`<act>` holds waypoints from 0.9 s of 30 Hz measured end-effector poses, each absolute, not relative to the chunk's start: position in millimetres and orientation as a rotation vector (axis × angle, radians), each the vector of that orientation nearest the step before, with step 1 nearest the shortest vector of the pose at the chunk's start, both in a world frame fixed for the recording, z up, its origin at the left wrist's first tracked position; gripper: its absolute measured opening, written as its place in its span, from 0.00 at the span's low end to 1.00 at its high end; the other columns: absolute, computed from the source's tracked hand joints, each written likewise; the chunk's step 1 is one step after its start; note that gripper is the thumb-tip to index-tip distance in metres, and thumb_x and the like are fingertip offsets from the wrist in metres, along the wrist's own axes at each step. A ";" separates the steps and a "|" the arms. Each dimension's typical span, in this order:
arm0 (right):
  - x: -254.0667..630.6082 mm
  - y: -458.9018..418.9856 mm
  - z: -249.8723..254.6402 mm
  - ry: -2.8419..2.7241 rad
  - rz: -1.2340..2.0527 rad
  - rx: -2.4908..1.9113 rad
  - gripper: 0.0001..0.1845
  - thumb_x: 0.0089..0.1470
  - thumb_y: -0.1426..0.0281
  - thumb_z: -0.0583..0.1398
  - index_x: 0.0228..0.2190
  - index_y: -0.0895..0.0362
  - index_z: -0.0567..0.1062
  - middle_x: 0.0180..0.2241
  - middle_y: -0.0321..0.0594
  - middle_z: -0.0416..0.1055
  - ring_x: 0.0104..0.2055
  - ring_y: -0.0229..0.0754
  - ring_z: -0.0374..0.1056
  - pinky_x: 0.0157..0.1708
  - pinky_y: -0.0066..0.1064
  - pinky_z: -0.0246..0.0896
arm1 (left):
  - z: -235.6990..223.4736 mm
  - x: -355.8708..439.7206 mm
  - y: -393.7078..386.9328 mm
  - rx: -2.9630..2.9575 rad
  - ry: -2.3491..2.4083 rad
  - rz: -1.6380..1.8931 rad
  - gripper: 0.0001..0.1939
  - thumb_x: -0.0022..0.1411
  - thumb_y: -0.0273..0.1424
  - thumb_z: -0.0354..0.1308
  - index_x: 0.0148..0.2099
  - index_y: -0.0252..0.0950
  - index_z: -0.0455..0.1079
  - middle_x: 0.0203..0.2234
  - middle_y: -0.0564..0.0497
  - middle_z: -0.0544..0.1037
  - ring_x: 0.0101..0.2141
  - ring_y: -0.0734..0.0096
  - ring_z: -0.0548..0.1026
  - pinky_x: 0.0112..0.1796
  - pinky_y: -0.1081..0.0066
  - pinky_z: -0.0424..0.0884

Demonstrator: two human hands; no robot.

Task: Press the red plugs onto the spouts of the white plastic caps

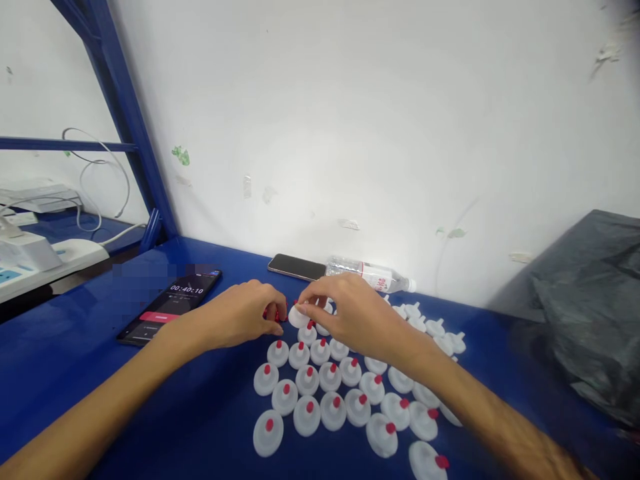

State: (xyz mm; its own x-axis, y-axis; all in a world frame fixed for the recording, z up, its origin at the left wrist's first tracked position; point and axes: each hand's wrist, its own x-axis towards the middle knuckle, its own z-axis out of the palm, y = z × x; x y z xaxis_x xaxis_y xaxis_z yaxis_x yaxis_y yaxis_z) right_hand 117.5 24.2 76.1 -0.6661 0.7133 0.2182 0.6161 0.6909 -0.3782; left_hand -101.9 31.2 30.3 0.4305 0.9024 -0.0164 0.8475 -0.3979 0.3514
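My right hand (345, 310) pinches the edge of a white round plastic piece (299, 318) between thumb and fingers, with a red tip just behind it. To its left, my left hand (247, 312) curls over a small heap of red caps (281, 313); its fingers are closed, and whatever they hold is hidden. Below both hands, several rows of white plastic discs with short red-capped stems, such as this capped disc (307, 417), lie on the blue table (195, 407). Behind my right wrist, several white discs with bare stems (436, 327) lie bunched, partly covered by the forearm.
A phone showing a timer (170, 307) lies left of my left hand. Against the wall rest a dark phone (297, 267) and a clear plastic bottle (380, 277). A dark plastic bag (595, 300) stands at right. At left are a blue frame post (133, 113) and a power strip (75, 257).
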 end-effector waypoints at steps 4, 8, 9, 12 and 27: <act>107.7 24.2 73.1 -2.641 0.316 -0.974 0.11 0.62 0.70 0.60 0.38 0.54 0.84 0.36 0.39 0.83 0.37 0.43 0.75 0.43 0.35 0.64 | 22.7 -101.5 35.1 2.434 1.573 0.251 0.06 0.58 0.29 0.60 0.33 0.43 0.77 0.28 0.54 0.81 0.31 0.65 0.77 0.28 0.70 0.58; 99.8 23.9 71.4 -2.727 0.203 -0.904 0.12 0.61 0.71 0.60 0.33 0.51 0.85 0.30 0.36 0.82 0.32 0.40 0.73 0.38 0.32 0.62 | 17.8 -100.8 39.2 2.434 1.613 0.297 0.07 0.59 0.29 0.58 0.33 0.42 0.78 0.27 0.53 0.80 0.30 0.65 0.77 0.27 0.69 0.57; 98.3 24.5 70.2 -2.740 0.173 -0.895 0.12 0.61 0.71 0.60 0.32 0.51 0.85 0.28 0.36 0.82 0.31 0.40 0.72 0.37 0.32 0.61 | 18.8 -101.2 39.6 2.429 1.609 0.310 0.07 0.59 0.29 0.57 0.33 0.42 0.77 0.27 0.53 0.80 0.31 0.65 0.77 0.28 0.69 0.58; 94.0 27.8 63.9 -2.770 0.106 -0.884 0.12 0.60 0.71 0.61 0.29 0.51 0.84 0.25 0.36 0.80 0.27 0.40 0.69 0.33 0.31 0.58 | 24.5 -102.0 39.5 2.425 1.640 0.382 0.09 0.60 0.28 0.56 0.33 0.43 0.77 0.30 0.52 0.82 0.33 0.63 0.77 0.30 0.69 0.61; 118.5 31.2 70.3 -2.696 0.197 -1.160 0.12 0.61 0.60 0.63 0.36 0.53 0.84 0.35 0.42 0.83 0.42 0.50 0.75 0.46 0.41 0.64 | 29.2 -90.3 30.2 2.592 1.699 0.730 0.12 0.69 0.32 0.50 0.39 0.40 0.74 0.32 0.50 0.80 0.31 0.66 0.75 0.32 0.68 0.62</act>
State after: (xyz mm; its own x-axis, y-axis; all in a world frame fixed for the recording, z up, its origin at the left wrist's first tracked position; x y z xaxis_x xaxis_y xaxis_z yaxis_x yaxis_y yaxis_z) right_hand 118.5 31.2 70.3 -0.6722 0.7290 0.1294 0.7025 0.6831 -0.1996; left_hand -90.3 30.2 29.2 0.3255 0.8588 0.3955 0.8782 -0.4297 0.2102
